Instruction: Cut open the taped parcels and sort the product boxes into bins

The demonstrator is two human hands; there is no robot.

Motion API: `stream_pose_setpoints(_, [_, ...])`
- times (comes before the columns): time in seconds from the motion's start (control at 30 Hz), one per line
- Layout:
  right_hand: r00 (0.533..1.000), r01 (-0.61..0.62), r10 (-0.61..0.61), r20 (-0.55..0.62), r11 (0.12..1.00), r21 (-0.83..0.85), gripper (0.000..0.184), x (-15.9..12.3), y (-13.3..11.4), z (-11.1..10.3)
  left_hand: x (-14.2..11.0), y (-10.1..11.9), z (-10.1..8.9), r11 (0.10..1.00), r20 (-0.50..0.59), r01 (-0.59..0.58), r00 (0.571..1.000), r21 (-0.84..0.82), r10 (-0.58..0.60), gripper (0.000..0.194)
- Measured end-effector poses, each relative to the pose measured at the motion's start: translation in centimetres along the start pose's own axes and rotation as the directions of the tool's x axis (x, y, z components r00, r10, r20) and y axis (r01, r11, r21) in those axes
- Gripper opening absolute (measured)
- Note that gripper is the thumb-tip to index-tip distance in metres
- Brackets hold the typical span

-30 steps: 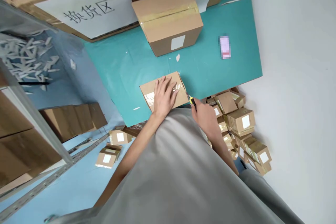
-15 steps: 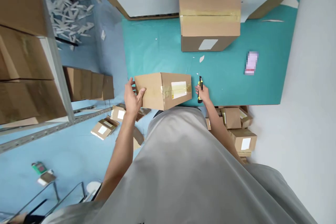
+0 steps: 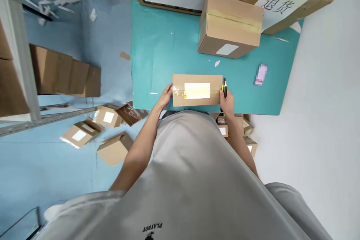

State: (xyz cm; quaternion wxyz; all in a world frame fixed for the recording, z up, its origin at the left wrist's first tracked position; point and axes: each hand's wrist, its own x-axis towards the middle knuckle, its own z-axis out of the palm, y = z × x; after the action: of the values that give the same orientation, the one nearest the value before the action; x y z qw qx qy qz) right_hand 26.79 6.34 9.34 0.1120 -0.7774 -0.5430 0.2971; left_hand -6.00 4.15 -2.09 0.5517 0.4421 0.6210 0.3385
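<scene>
Clearly curled, the fingers of the right hand (image 3: pixel 227 103) wrap a black-and-yellow utility knife (image 3: pixel 225 89), the same hand sitting against the right end of a small cardboard box (image 3: pixel 197 101). At its opposite end, the left hand (image 3: pixel 165 96) lays slightly bent fingers along the cardboard; their tips are partly hidden, so whether they grip or merely steady it I cannot tell.

Between these 2 hands, near the front edge of the teal tabletop (image 3: pixel 157 56), the box presents a long, plain tan face with straight edges. On it sits 1 white label (image 3: pixel 197 90), rectangular, its lower part tinted pale yellow where a strip of tape runs lengthwise, with a stronger yellow patch at the label's lower left corner. Toward the left end the clear tape turns shiny and wrinkled.

Farther back stands 1 larger carton (image 3: pixel 233 22), sealed with yellowed tape and bearing a blank-looking white label. Behind it are 2 big boxes fronted by paper signs. Several cartons (image 3: pixel 115 149) lie on the blue floor to the left.
</scene>
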Motion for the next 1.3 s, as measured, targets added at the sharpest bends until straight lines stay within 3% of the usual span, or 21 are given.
stream_pose_setpoints(0.1, [1.0,0.004,-0.003,0.013,0.995,-0.098,0.043,-0.3,-0.4,-0.6,0.5,-0.3,0.4,0.996,-0.007,0.031,0.999,-0.08,-0.032,0.078])
stream_pose_setpoints(0.27, [0.989,0.1,-0.121,-0.084,0.97,-0.221,0.048,-0.8,-2.8,-2.4,-1.4,1.9,-2.1,0.978,-0.013,-0.208,0.978,0.026,0.209,0.074])
stream_pose_setpoints(0.37, [0.976,0.214,-0.198,0.087,0.94,-0.264,0.05,-1.8,-5.8,-2.6,-1.9,3.3,-3.0,0.957,0.082,-0.258,0.965,0.13,0.249,0.067])
stream_pose_setpoints(0.43, [0.93,0.329,-0.254,0.267,0.898,-0.293,0.049,-2.7,-8.3,-1.9,-1.6,3.3,-3.2,0.957,0.151,-0.254,0.961,0.139,0.233,0.068])
stream_pose_setpoints(0.53, [0.798,0.528,-0.317,0.512,0.776,-0.344,0.048,-3.6,-11.9,-0.3,-0.8,2.2,-3.3,0.973,0.224,-0.221,0.954,0.072,0.2,0.073])
stream_pose_setpoints(0.6, [0.727,0.617,-0.308,0.613,0.684,-0.389,0.049,-3.7,-13.8,0.7,-0.3,1.5,-3.3,0.98,0.251,-0.2,0.95,0.026,0.187,0.074])
stream_pose_setpoints(0.7, [0.676,0.685,-0.258,0.691,0.566,-0.459,0.052,-3.1,-15.4,1.6,0.0,0.9,-3.3,0.986,0.272,-0.164,0.947,-0.044,0.17,0.074])
stream_pose_setpoints(0.87, [0.629,0.742,-0.214,0.748,0.453,-0.494,0.052,-2.3,-16.4,2.1,0.0,0.8,-3.2,0.984,0.27,-0.133,0.95,-0.117,0.161,0.074])
stream_pose_setpoints(1.3, [0.588,0.786,-0.192,0.785,0.364,-0.5,0.048,-2.3,-18.3,2.5,-0.1,0.9,-3.4,0.986,0.286,-0.114,0.947,-0.12,0.144,0.071])
